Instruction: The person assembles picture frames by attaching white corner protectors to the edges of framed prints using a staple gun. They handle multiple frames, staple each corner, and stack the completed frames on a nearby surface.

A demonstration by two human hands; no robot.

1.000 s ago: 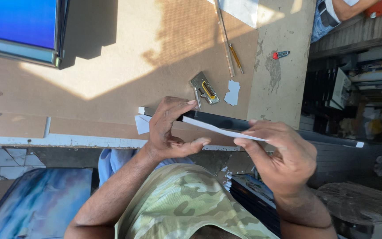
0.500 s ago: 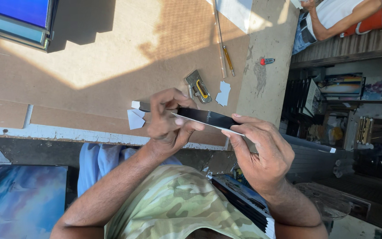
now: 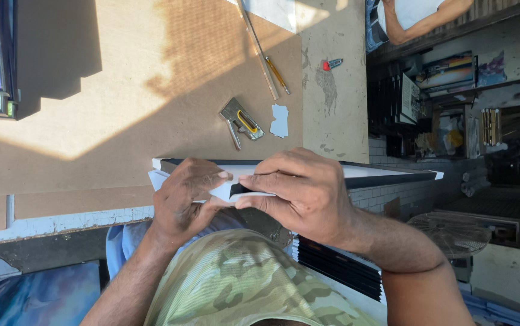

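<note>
My left hand point(image 3: 184, 196) and my right hand point(image 3: 299, 190) meet at the near edge of a brown board table point(image 3: 121, 108). Both pinch the near end of a long black and white frame strip point(image 3: 386, 173), which runs off to the right past the table's edge. Fingertips of the two hands touch over a white piece point(image 3: 224, 192) at the strip's end. My camouflage shirt point(image 3: 242, 284) fills the bottom of the view.
A metal staple gun point(image 3: 242, 122) with a yellow grip lies beyond the hands, beside a small white scrap point(image 3: 280, 121). A long rod and yellow-handled tool point(image 3: 269, 63) lie farther off. Another person's arm point(image 3: 423, 21) shows at top right. Dark frame strips point(image 3: 338, 268) are stacked below right.
My right hand has slid left along the strip until it meets my left hand. The strip, held up at a slant before, now lies level at the table edge.
</note>
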